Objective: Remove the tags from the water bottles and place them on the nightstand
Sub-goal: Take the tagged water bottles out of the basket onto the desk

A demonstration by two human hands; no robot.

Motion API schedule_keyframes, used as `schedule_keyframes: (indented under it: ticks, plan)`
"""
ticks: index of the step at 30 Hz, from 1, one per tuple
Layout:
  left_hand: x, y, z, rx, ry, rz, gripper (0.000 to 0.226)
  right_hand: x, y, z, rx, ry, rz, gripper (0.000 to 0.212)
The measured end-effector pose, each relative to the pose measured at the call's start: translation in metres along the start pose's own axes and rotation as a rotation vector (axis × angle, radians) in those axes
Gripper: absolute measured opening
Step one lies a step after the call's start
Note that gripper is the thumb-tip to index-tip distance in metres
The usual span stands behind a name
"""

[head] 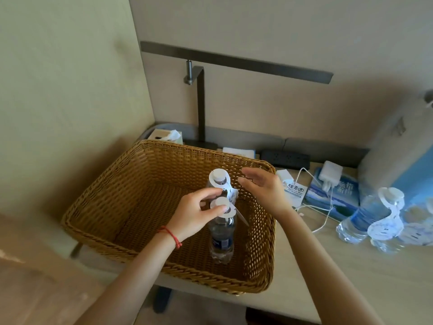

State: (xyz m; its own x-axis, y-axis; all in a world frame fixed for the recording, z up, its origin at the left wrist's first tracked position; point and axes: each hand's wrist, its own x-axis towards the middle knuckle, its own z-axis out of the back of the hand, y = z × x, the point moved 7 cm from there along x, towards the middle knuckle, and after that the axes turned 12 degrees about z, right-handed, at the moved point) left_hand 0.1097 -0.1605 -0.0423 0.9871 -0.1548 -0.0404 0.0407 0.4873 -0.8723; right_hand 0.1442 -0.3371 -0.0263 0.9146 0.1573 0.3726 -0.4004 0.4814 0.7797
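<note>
Wicker basket [98,207]: brown, rectangular, set on the left part of the counter [351,277], one corner overhanging the front edge.

Bottles in basket: two, both with a white paper tag round the neck. Near bottle [221,240], upright, clear with a dark blue label, white cap. Far bottle [216,182], just behind it, mostly hidden; only its cap and collar show.

Near tag [230,211]: ringed on the near bottle's neck, flap sticking out to the right.

Far tag [219,178]: ringed on the far bottle's neck, flap hanging down to the right.

Left hand [195,215]: inside the basket, red string on the wrist; fingers closed on the near bottle's cap and neck.

Right hand [263,188]: above the basket's right rim, beside the far tag, fingers spread and holding nothing.

Bottles on counter [358,221]: a group at the right, still tagged, standing close together; the count at the frame edge cannot be told.

Also on counter: blue wipes pack [344,198], white charger [330,173] with cable, black power strip [284,158], tissue box [167,136] in the far left corner, lamp post [201,102] behind the basket.
</note>
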Motion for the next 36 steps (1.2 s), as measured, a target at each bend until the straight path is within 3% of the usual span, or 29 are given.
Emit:
schedule_keyframes:
  ticks: [10,20,28,32,36]
  plan:
    - [0.018,0.004,-0.011,-0.004,0.039,0.043,0.034,0.039,-0.006,-0.042,0.071,0.229,0.1,0.045]
    - [0.023,0.017,-0.012,-0.137,0.066,0.059,0.028,0.053,-0.021,-0.06,0.108,0.313,0.114,0.037]
    - [0.032,0.039,0.012,-0.332,-0.031,0.151,0.037,0.062,-0.024,-0.068,0.128,0.294,0.123,0.033]
    - [0.033,0.049,0.021,-0.337,-0.099,0.154,0.048,0.065,-0.028,-0.07,0.126,0.25,0.104,0.036]
    - [0.03,0.049,0.021,-0.326,-0.126,0.133,0.043,0.067,-0.033,-0.065,0.14,0.169,0.075,0.037]
